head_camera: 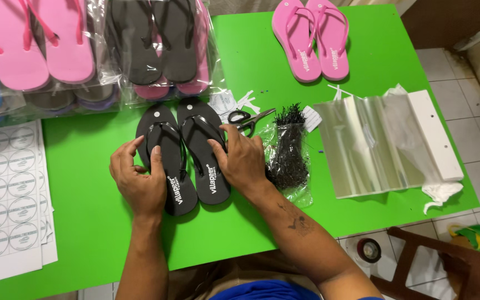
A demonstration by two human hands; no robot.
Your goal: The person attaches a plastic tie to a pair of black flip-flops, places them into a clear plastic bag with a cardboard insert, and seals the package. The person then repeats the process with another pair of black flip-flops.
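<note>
Lying side by side on the green desk (84,222), the two black flip-flops (187,155) sit toe-ends away from the person, soles down, straps up. The left hand (138,180) rests flat over the heel half of the left flip-flop, fingers spread and loosely curved, its grip open and pressing rather than clasping. The right hand (241,161) lies on the outer edge of the right flip-flop, fingers curled lightly against its strap and side; its grip is also loose, closed around nothing.

Just beyond the right hand, scissors (249,118) with black handles lie beside small white paper tags (223,103). A clear bag of black plastic tag fasteners (289,150) sits just right of the right hand. Further right, a stack of clear plastic sleeves (370,147) spreads out beside a white strip. A pink pair of flip-flops (311,38) lies at the far edge of the desk. Bagged flip-flops (84,50) in pink, black and blue are piled at the far left, and sheets of round stickers (6,189) lie at the left edge.
</note>
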